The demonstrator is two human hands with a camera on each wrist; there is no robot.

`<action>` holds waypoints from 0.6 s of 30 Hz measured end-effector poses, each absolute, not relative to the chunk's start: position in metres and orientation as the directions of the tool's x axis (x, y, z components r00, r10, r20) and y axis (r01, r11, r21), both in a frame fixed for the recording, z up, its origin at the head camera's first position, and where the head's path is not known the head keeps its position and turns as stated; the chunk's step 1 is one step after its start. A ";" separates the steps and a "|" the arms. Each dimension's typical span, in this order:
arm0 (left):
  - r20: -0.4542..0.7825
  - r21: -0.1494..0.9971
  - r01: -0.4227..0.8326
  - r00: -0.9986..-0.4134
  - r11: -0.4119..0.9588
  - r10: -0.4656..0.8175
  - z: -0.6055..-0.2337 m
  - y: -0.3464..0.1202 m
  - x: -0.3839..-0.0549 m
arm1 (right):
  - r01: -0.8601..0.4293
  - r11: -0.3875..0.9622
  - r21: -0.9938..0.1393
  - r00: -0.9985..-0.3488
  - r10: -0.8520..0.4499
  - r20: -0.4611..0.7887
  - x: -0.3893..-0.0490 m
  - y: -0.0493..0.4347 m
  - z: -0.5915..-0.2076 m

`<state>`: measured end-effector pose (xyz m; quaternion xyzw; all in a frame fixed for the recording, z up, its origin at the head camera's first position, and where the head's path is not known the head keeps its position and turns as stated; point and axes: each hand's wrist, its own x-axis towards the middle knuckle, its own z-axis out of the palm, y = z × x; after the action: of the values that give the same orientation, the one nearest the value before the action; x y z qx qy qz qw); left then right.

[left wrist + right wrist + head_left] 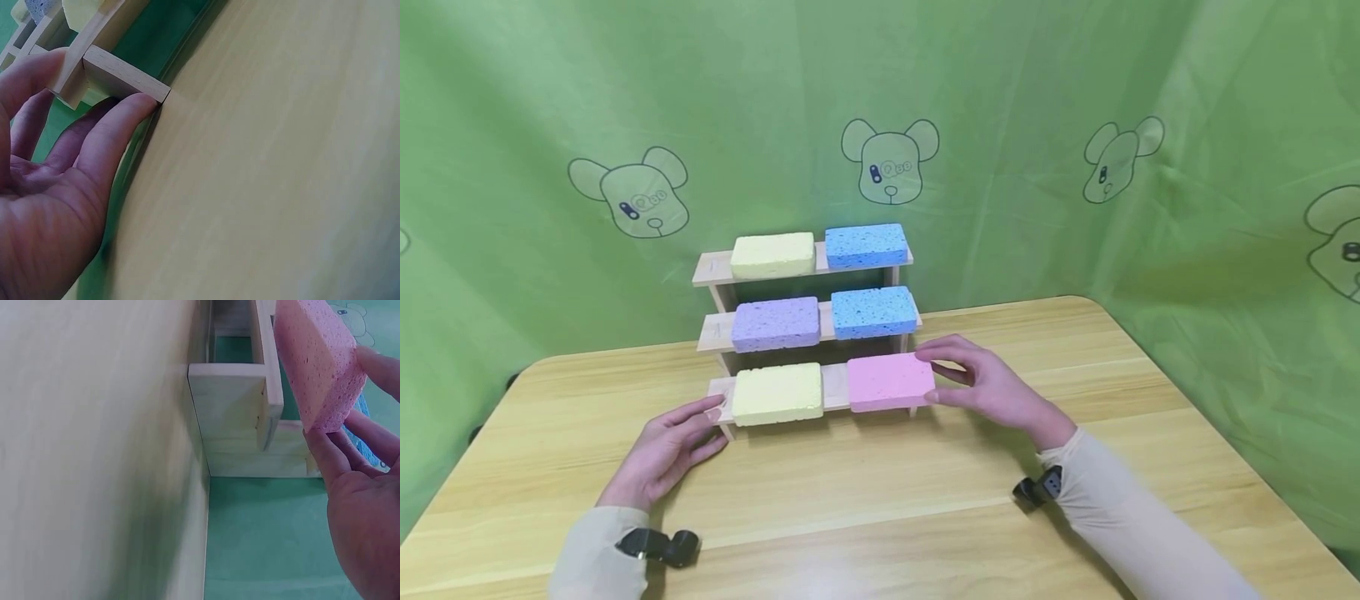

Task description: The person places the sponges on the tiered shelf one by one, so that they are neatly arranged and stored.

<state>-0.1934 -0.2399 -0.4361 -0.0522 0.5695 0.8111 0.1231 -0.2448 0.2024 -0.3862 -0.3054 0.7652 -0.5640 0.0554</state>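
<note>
A three-tier wooden rack [835,387] stands on the table, bearing sponges. My right hand [992,385] pinches a pink sponge [891,382] by its right end, over the right part of the lowest tier. In the right wrist view, a strip of green shows between the pink sponge [319,362] and the shelf board [269,375]. On the left, my left hand [673,446] holds the end of the lowest tier. Its fingers [119,128] rest against the board end and the leg [128,75] in the left wrist view. A yellow sponge [778,393] lies beside that hand.
A purple sponge [777,323] and a blue sponge [874,312] lie on the middle tier. Up top are another yellow sponge [772,255] and another blue sponge [867,245]. Behind the wooden table [865,517] hangs a green curtain [1000,67] with printed bear heads.
</note>
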 end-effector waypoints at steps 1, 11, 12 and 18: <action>-0.225 0.912 -0.258 -0.965 -0.320 0.139 -0.436 -0.240 -0.194 | -0.404 0.176 -0.898 -0.806 -0.531 0.259 -0.245 0.201 -0.386; -0.223 0.915 -0.256 -0.965 -0.312 0.137 -0.437 -0.240 -0.194 | -0.397 0.156 -0.905 -0.806 -0.531 0.262 -0.248 0.195 -0.393; -0.225 0.915 -0.257 -0.965 -0.312 0.137 -0.437 -0.240 -0.194 | -0.394 0.153 -0.906 -0.806 -0.531 0.261 -0.249 0.194 -0.393; -0.227 0.913 -0.260 -0.964 -0.314 0.138 -0.436 -0.240 -0.193 | -0.382 0.138 -0.914 -0.807 -0.532 0.257 -0.252 0.193 -0.398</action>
<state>-0.1934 -0.2400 -0.4361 -0.0535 0.5725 0.8089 0.1229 -0.2520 0.1931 -0.3978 -0.3041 0.7516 -0.5817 0.0645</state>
